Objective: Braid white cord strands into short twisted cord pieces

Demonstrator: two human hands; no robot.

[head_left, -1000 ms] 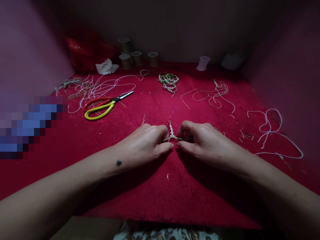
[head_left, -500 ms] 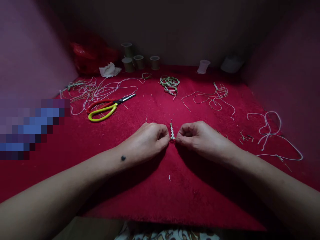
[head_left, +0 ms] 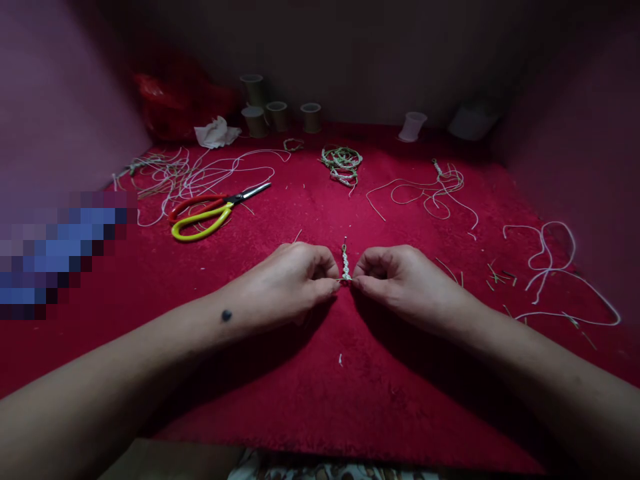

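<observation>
1. The left hand [head_left: 305,277], at the centre of the frame, pinches a thin cord [head_left: 341,279] between thumb and finger, just left of the braid's lower end.
2. The right hand [head_left: 395,277], right of centre, pinches thin cord too, on the braid's other side; thumb and finger are pressed together.
3. The small pale braid [head_left: 345,265] lies at the centre of the frame, between the two hands, its looped end pointing to the top.
4. All this is on a red cloth [head_left: 345,400], which fills the middle and lower frame.
5. Scissors [head_left: 233,199] with one red and one yellow handle lie left of centre, near a tangle of cords [head_left: 187,175] in the upper left.
6. A heap of green and white braids [head_left: 343,160] lies at upper centre; a white cord [head_left: 550,248] curls at the right.
7. Several spools [head_left: 255,123] stand at the top, beside a crumpled tissue [head_left: 217,135].
</observation>
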